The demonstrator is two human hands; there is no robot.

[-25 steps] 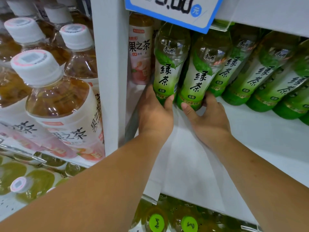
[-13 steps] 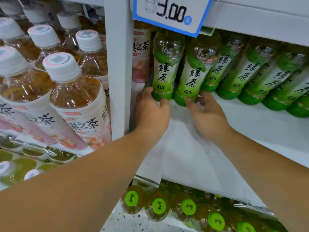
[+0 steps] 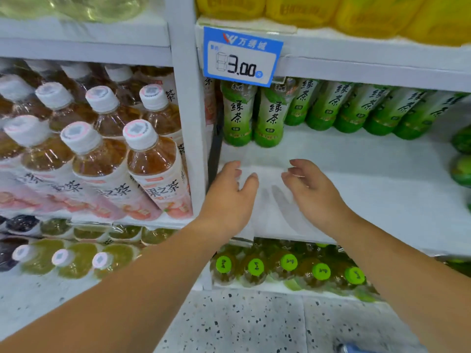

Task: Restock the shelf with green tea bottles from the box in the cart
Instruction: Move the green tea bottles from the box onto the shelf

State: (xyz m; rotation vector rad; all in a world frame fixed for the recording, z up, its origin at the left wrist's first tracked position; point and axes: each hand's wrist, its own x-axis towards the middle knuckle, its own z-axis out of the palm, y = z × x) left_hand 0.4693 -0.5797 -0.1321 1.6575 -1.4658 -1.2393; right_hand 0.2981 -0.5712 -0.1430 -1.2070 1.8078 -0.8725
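**Both hands empty over the shelf, two green tea bottles upright at its left end**

The left hand (image 3: pixel 229 189) and the right hand (image 3: pixel 311 187) are held side by side over the white shelf (image 3: pixel 369 184), palms down. Neither holds anything. The fingers of each are loosely curled and relaxed, and there is a clear gap between the two hands. Soft shadows lie on the shelf surface under them.

Two green tea bottles (image 3: pixel 238 115) stand upright and touching each other at the left end of the shelf, just beside the white post (image 3: pixel 186 98). They are behind the hands and apart from them. To their right, a row of green-labelled bottles (image 3: pixel 356 110) runs along the back of the same shelf, set deeper in.

A blue price tag (image 3: pixel 242 57) reading 3.00 hangs from the shelf edge above, partly covering the tops of the two front bottles. Yellow packs (image 3: pixel 356 14) sit on the level above that.

Left of the post, peach tea bottles (image 3: pixel 150 161) with white caps fill the next bay. Below the hands, green-capped bottles (image 3: pixel 288 262) stand on the bottom level, above a speckled floor (image 3: pixel 254 322)
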